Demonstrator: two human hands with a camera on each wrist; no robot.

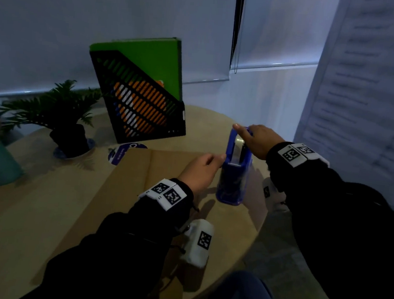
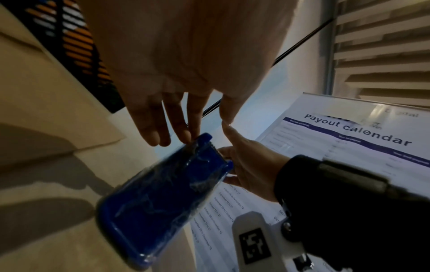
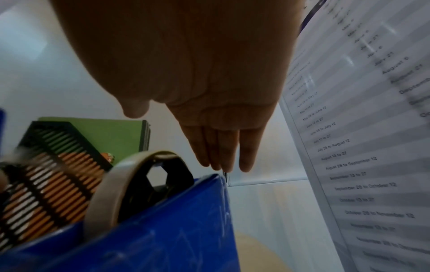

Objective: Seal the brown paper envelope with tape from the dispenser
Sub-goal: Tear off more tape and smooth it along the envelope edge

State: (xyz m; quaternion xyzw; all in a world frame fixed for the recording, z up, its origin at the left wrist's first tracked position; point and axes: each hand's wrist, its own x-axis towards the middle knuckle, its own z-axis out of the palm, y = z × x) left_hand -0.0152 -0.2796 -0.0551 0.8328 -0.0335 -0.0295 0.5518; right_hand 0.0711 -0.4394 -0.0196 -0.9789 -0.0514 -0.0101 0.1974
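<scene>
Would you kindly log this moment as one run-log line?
stage: reaching for tape | left hand: open, fingertips at dispenser cutter end | right hand: open, resting on dispenser top | envelope: flat on table, untaped

The left arm covers the near part of the brown envelope point(image 1: 127, 179) on the bench point(image 1: 33, 207). Whether the left hand point(image 1: 199, 170) pinches tape at the blue dispenser point(image 1: 234, 173) cannot be told. In the right wrist view the dispenser is cut off at 6 o'clock. The calendar sheet point(image 1: 365, 91) at 2 o'clock is too blurred to read.
</scene>
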